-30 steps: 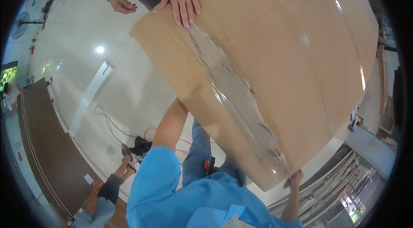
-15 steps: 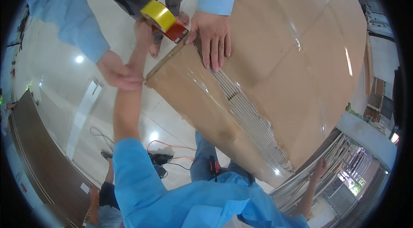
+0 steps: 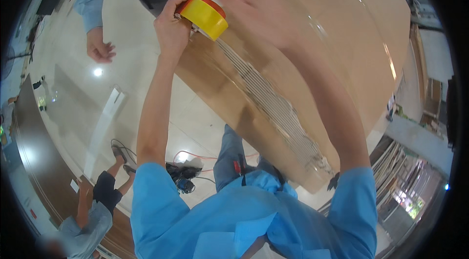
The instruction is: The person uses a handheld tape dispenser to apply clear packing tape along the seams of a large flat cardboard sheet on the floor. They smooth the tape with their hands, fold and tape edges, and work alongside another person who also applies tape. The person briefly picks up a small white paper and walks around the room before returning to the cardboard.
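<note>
Now in the left hand (image 3: 172, 27): one yellow tape dispenser (image 3: 205, 15), on one cardboard box (image 3: 312, 73).

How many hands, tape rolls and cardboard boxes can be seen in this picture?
Hands: 3 (left hand, right hand, co-worker's hand)
Tape roll: 1
Box: 1
Total: 5

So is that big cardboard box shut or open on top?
Shut: the cardboard box shows flat closed flaps, with clear tape along its edge. The left hand holds a yellow tape dispenser at its corner.
</note>
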Demonstrator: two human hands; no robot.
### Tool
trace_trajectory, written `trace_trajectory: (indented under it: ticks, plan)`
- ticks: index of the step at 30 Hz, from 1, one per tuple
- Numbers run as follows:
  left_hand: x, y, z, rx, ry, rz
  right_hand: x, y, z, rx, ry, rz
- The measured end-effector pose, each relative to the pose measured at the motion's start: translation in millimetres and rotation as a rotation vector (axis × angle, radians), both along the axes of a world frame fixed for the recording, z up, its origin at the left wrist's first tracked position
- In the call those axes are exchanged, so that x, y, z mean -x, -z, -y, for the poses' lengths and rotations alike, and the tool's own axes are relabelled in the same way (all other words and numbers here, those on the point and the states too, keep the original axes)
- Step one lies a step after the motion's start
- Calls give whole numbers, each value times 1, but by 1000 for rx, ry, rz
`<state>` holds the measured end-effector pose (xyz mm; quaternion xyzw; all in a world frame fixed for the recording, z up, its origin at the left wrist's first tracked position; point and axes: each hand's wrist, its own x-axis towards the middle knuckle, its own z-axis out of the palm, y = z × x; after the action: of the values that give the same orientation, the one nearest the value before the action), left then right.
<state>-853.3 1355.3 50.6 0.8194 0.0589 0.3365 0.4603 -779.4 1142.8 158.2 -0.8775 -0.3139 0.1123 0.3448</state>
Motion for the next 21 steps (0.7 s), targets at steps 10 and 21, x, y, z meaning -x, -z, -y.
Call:
trace_trajectory:
  ticks: [10,21]
  plan:
    - [39,-16,73,-114,238,-200,20,88,-3,-179,91,-809]
    - [121,41,194,-211,125,-497,180,65,311,-241,-21,-733]
